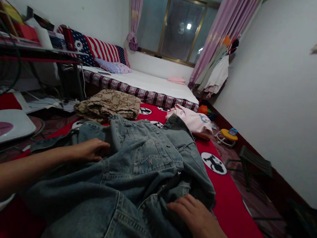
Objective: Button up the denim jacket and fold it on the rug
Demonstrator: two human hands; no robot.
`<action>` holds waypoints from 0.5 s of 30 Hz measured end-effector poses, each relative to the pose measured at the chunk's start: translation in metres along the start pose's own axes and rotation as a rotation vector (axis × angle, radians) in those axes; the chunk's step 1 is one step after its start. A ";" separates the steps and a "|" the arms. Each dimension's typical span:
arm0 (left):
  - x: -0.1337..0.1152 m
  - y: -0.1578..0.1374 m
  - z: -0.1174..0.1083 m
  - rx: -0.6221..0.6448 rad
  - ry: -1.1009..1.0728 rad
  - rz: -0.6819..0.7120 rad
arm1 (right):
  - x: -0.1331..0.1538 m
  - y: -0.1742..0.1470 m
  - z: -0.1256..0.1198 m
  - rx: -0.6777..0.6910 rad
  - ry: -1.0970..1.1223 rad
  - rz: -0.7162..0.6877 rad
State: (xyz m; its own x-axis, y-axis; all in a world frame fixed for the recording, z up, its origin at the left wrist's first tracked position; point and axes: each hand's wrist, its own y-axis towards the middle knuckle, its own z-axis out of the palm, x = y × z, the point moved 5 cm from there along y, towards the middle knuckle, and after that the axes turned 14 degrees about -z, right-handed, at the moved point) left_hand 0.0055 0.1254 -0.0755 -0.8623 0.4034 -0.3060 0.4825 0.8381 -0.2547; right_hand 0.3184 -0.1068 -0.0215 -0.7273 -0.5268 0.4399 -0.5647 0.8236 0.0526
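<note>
My right grip (199, 217) spreads on unfolded denim (148, 160); left grip (92, 149) curls, hold unclear; folded brown cloth (111, 105) lies near the mat's (232, 200) left edge.

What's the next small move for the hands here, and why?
Probably smooth the near part of the denim garment with the right hand, while the left hand steadies the other side. The right hand already lies on the fabric, the left is at its opposite side, and the denim is visibly creased and uneven over the red cover.
</note>
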 end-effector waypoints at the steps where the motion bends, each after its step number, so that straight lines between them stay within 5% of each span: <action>1: 0.000 0.000 0.002 0.013 -0.008 -0.003 | 0.000 0.001 0.002 -0.006 -0.003 -0.003; 6: -0.006 -0.005 -0.010 -0.110 0.064 -0.004 | -0.020 -0.012 -0.008 -0.313 -0.014 0.110; 11: -0.004 -0.032 -0.069 -0.342 -0.035 0.020 | -0.029 -0.058 -0.052 -0.804 0.026 0.253; 15: 0.019 -0.068 -0.115 -0.477 -0.231 -0.062 | -0.033 -0.094 -0.053 -0.841 0.043 0.307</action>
State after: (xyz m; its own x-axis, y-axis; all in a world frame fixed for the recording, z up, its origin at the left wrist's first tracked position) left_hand -0.0616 0.1183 0.0412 -0.8048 0.3019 -0.5110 0.2619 0.9533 0.1507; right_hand 0.4165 -0.1555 0.0063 -0.7743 -0.2632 0.5754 0.1376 0.8176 0.5591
